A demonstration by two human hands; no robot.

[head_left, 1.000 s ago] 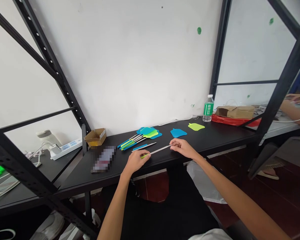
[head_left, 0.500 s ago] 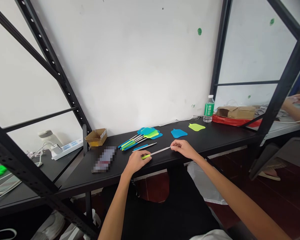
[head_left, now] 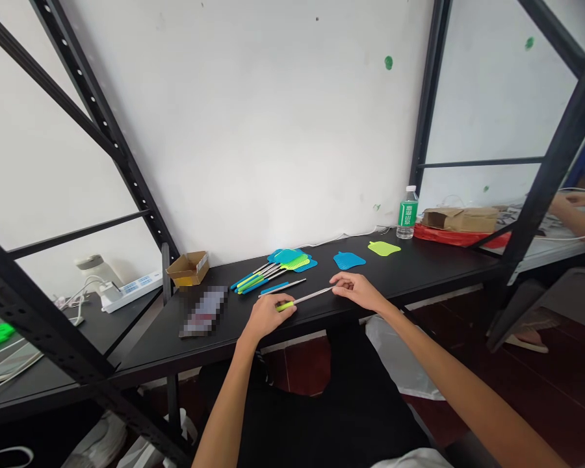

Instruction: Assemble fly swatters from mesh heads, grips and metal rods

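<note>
My left hand [head_left: 269,315] is closed around the yellow-green grip of a fly swatter handle [head_left: 312,295], whose thin metal rod points right. My right hand [head_left: 355,290] pinches the far tip of that rod between thumb and fingers. Just behind my left hand lies another handle with a blue grip [head_left: 275,286]. Beyond it is a pile of fly swatters [head_left: 273,270] with blue and green heads. A loose blue swatter head [head_left: 349,260] and a loose yellow-green swatter head [head_left: 384,247] lie flat behind my right hand.
A pixelated flat object [head_left: 205,311] and a small open cardboard box [head_left: 188,267] are on the left of the black table [head_left: 160,354]. A water bottle [head_left: 407,213] stands at the back right, near a cardboard box [head_left: 461,219] on red plastic. Another person's arm [head_left: 580,218] shows at far right.
Both hands stay on the handle in nearly the same place. My left fingers have shifted slightly, showing more of the yellow-green grip than a second ago.
</note>
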